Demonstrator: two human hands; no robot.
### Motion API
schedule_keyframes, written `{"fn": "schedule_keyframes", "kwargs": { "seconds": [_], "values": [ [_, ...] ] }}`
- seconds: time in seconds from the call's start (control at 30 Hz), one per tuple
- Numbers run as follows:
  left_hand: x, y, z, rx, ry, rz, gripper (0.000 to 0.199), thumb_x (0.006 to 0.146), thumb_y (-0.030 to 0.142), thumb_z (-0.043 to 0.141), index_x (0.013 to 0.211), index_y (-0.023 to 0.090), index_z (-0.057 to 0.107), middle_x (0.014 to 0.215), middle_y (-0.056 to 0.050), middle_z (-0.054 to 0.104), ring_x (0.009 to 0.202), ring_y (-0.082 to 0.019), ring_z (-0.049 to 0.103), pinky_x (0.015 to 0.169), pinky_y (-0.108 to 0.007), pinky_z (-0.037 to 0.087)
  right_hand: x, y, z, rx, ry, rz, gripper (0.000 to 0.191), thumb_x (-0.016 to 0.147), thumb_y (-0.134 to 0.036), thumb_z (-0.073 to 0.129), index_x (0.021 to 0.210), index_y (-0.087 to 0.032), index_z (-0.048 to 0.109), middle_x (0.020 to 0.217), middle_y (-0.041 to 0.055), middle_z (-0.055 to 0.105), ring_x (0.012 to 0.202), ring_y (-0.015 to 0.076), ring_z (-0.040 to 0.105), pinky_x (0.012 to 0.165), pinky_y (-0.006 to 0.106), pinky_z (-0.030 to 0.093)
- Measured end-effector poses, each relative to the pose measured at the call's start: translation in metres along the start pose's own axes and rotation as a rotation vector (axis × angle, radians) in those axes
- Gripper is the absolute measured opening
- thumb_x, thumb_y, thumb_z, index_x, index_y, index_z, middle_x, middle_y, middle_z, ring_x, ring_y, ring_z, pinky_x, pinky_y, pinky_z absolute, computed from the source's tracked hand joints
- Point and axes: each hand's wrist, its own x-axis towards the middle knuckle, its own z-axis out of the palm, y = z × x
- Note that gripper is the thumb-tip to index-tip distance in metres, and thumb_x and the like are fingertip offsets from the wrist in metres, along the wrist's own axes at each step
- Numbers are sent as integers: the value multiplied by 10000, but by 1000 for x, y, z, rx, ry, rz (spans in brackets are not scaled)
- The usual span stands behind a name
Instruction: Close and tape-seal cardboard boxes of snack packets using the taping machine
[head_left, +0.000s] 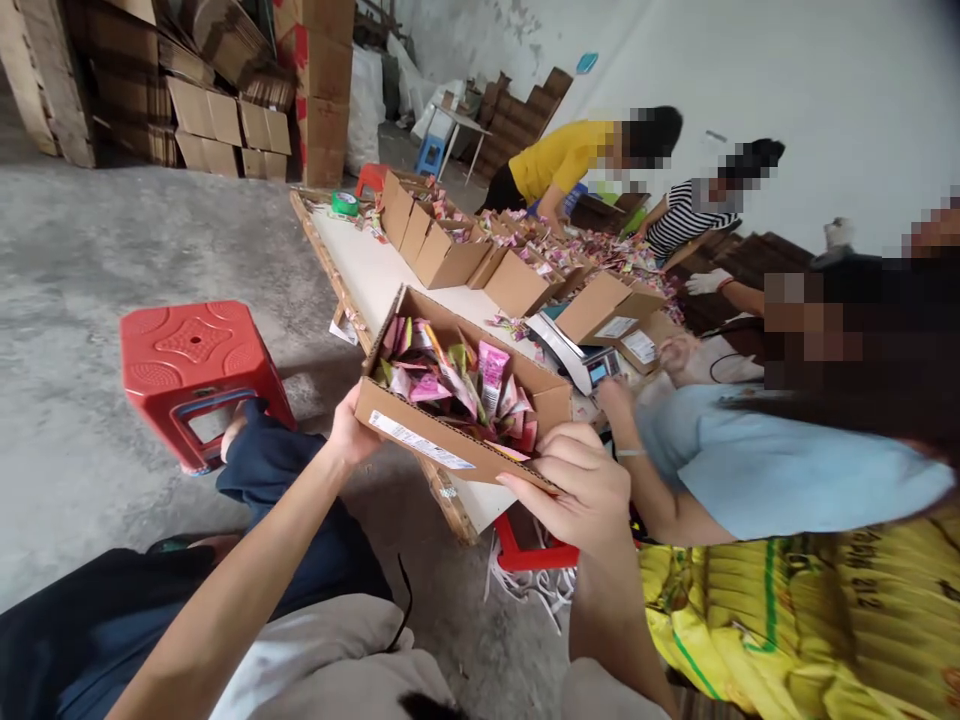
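Left hand [355, 430] grips the open cardboard box [420, 440] of packets [457, 385] at one end, fingertips hidden. Right hand [577, 480]: fingers bent together over the opposite end's rim.

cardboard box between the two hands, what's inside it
Small packets, mostly pink, some green, lie heaped in the cardboard box. The heap hides the box's floor and any lower packets.

Yellow sack [817, 610]: dark "212", characters above it unclear. Held carton [491, 464]: white label [420, 440], print too small.
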Motion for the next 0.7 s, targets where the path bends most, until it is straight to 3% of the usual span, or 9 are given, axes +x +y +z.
{"fn": "schedule_keyframes", "kwargs": {
  "seconds": [0.13,0.3,0.43,0.57,0.7],
  "values": [
    [-17,24,-12,-116,-30,129,405,908,450,431,1044,162,681,1041,-85,729,987,-284,688,904,-480,566,25,-1,17,35,4,-108,391,857,-267,728,543,-206,502,549,-26,441,619,147,473,629,322,426],
    [-24,56,-24,-349,-25,341,394,909,469,499,978,130,686,955,-95,730,880,-254,707,882,-437,585,59,6,48,129,49,-180,444,829,-303,756,530,-202,446,536,-37,402,600,143,424,601,315,375],
    [-28,77,-41,-470,42,551,457,936,536,444,930,138,670,878,-84,718,883,-250,705,909,-439,575,81,-3,69,216,35,-222,453,859,-338,726,533,-198,443,564,-25,427,619,143,414,622,319,369],
    [-40,90,-79,-487,104,679,527,934,585,394,998,139,668,966,-111,719,1000,-266,688,957,-450,551,96,-27,96,302,-11,-288,414,883,-325,696,550,-198,486,578,-13,443,665,156,437,656,324,392],
    [-77,100,-134,-513,269,815,552,947,563,337,1046,138,675,1008,-124,721,1061,-271,673,968,-453,546,105,-59,138,438,-103,-365,357,896,-296,673,580,-194,540,605,0,485,681,160,439,686,325,419]
  ]
}}
